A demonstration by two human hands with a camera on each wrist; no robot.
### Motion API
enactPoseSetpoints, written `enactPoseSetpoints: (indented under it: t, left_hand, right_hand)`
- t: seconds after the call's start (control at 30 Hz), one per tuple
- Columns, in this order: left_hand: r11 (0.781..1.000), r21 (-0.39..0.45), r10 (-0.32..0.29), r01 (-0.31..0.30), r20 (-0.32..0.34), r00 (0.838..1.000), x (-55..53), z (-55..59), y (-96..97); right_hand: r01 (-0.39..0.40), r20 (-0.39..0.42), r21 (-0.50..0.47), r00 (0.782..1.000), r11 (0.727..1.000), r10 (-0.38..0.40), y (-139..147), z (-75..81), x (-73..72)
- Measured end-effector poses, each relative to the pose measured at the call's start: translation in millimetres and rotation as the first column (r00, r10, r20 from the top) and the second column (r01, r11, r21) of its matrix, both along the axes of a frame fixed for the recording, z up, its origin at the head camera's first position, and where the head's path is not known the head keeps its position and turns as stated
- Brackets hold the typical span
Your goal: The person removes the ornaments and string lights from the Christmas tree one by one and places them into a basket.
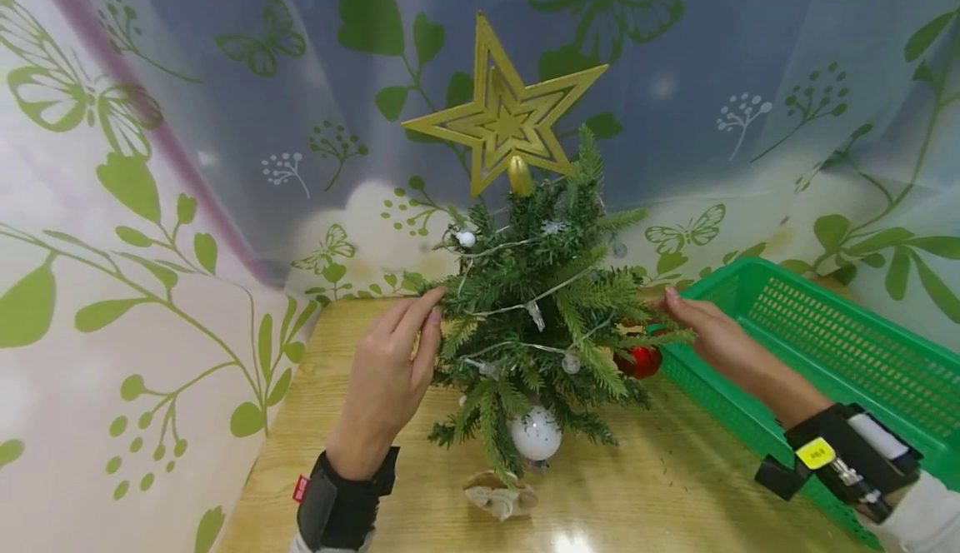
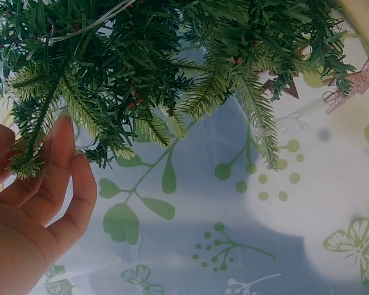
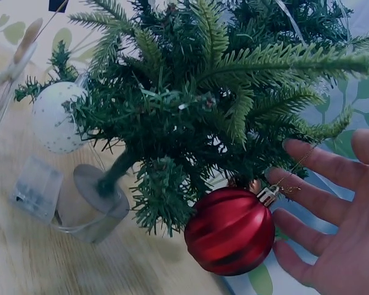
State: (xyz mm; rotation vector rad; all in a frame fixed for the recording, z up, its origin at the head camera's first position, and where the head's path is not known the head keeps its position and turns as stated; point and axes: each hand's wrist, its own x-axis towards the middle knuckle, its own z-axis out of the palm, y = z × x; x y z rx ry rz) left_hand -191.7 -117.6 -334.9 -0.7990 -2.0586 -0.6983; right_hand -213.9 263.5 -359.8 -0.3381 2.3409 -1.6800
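Note:
A small artificial Christmas tree (image 1: 540,286) stands on the table, topped by a gold star (image 1: 510,120) and wound with a clear string of lights. My left hand (image 1: 390,370) is at its left side; in the left wrist view a branch tip (image 2: 27,163) lies among the loosely bent fingers (image 2: 80,190). At the right side, my right hand (image 1: 708,332) has its fingers spread beside a red bauble (image 3: 230,230), near the gold hanging cord. That bauble hangs under a lower branch. A speckled white bauble (image 1: 536,434) hangs at the front.
A green plastic basket (image 1: 750,274) stands right of the tree, under my right forearm. A beige ornament (image 1: 498,495) is low in front. Beside the tree's round base (image 3: 89,215) is a clear box (image 3: 37,187). A pink glitter ornament (image 2: 360,83) hangs behind. Patterned curtains (image 1: 420,228) enclose the table.

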Motion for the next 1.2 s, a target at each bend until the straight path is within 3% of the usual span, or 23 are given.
enactPoseSetpoints:
  t: [0.47, 0.73, 0.9, 1.0, 1.2]
  left_hand:
    - [1.0, -0.012, -0.005, 0.005, 0.025, 1.0, 0.7, -1.0, -2.4]
    - [1.0, -0.009, -0.004, 0.004, 0.028, 1.0, 1.4, -1.9, -3.0]
    - [1.0, -0.005, 0.001, 0.0, 0.033, 0.999, 1.3, -2.2, -3.7]
    - [1.0, -0.004, -0.002, 0.002, 0.035, 0.999, 1.0, -2.7, -4.3]
    - [1.0, -0.015, -0.002, 0.003, 0.043, 0.999, 1.1, -2.2, -4.3]
  right_hand:
    - [0.001, 0.085, -0.068, 0.996, 0.998, 0.005, -7.9, -2.3, -1.1]
    - [0.01, 0.056, 0.006, 0.998, 1.0, -0.011, -5.5, 3.0, 0.7]
    - [-0.024, -0.008, -0.039, 1.0, 0.999, 0.023, -4.6, 4.6, 1.4]
    - [-0.052, -0.098, -0.019, 0.994, 0.998, 0.05, -4.8, 5.8, 2.3]
    - [-0.083, -0.321, 0.097, 0.941, 0.992, 0.11, -1.4, 8.2, 6.5]
